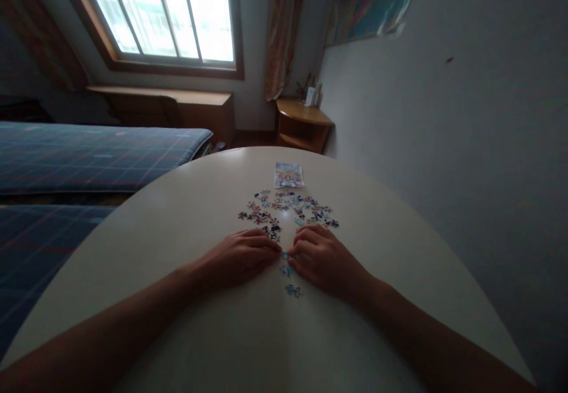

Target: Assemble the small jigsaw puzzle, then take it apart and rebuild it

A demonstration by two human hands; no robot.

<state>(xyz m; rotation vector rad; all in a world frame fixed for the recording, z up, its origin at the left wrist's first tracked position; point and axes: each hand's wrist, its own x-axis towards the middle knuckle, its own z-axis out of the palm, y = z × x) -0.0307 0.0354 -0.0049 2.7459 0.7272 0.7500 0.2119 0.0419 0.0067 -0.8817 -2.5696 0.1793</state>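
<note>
Touches a blue piece [284, 254] with left hand [248, 254] and right hand [317, 257], just below centre of the frame.
Holds fingers of each hand bent and close together, tips at the piece from opposite sides; cannot tell whether clamped on it. Directly below, lower pieces [293, 290]; above, at centre, loose pieces [279, 205] and a packet [288, 175], all on table [204, 203].

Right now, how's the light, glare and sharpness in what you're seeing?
Head view: the brown-framed rectangular glass window is blown out, its surroundings dim; head view: a small glare spot sits on the glossy round white table, and the small multicoloured jigsaw pieces look soft, their prints hard to read.
</note>
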